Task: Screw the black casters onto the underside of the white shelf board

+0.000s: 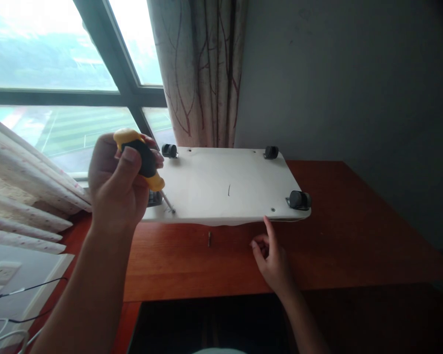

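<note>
My left hand [120, 182] is wrapped round the yellow and black handle of a screwdriver [143, 160]. Its shaft slants down to a screw [173, 211] at the near left corner of a white board [214, 172], which lies flat on the table. Black caster wheels stand at the board's corners, among them one at the near right [299, 199]; the near left wheel is partly hidden by my left hand. My right hand [275, 263] is at the board's near edge, index finger stretched out to that edge, the other fingers curled with nothing visible in them.
A small metal screw or bolt [209, 239] lies on the reddish wooden table [339, 231] in front of the board. A window [51, 49] and curtains [203, 73] are at the back left. A socket with cables [3, 273] is at lower left.
</note>
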Tool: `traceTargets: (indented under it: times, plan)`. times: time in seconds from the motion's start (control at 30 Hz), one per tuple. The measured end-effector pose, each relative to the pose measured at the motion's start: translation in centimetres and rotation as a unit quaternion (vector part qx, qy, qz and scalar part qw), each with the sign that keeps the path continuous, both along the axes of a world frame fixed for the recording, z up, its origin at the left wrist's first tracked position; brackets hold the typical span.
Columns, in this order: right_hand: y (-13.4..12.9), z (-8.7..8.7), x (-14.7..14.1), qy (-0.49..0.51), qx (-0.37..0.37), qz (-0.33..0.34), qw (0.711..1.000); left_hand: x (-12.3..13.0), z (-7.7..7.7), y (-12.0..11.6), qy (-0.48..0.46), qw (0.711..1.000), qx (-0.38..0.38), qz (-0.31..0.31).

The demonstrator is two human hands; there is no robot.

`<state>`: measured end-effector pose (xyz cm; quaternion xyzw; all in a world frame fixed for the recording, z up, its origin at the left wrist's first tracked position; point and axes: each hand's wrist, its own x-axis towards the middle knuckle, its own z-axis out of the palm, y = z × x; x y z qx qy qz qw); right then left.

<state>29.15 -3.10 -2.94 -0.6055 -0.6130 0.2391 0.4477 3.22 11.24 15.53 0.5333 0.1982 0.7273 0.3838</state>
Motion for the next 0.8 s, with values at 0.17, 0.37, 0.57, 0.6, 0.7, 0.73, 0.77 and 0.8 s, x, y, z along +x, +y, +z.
traceTargets:
  times: [0.17, 0.37, 0.57, 0.6, 0.7, 0.73, 0.77, 0.8]
  plan:
    - [0.0, -0.06, 0.04, -0.006, 0.006, 0.0, 1.0, -0.15, -0.13, -0.05, 0.004, 1.0, -0.01, 0.027]
    - [-0.02, -0.04, -0.03, 0.0, 0.0, -0.002, 1.0, -0.28, 0.08, 0.45, -0.019, 0.999, -0.05, 0.008]
    - [0.0, -0.2, -0.01, 0.004, -0.002, -0.003, 1.0, 0.06, -0.25, 0.16, -0.029, 0.998, -0.002, 0.062]
    - [0.0, -0.21, 0.0, 0.004, -0.001, -0.002, 1.0, 0.03, -0.28, 0.1, -0.025, 0.998, -0.001, 0.06]
    - [-0.03, -0.09, 0.01, 0.004, -0.001, 0.0, 1.0, -0.18, -0.15, 0.2, -0.024, 0.999, -0.039, 0.027]
    - [-0.04, -0.01, 0.0, 0.004, -0.002, 0.001, 1.0, -0.25, -0.03, 0.3, -0.033, 0.997, -0.068, 0.015]
    - [-0.06, 0.08, -0.02, 0.003, -0.002, 0.002, 1.0, -0.29, 0.13, 0.42, -0.044, 0.994, -0.099, 0.006]
    - [-0.07, 0.16, -0.04, 0.001, -0.003, 0.002, 1.0, -0.3, 0.31, 0.53, -0.054, 0.99, -0.127, 0.001]
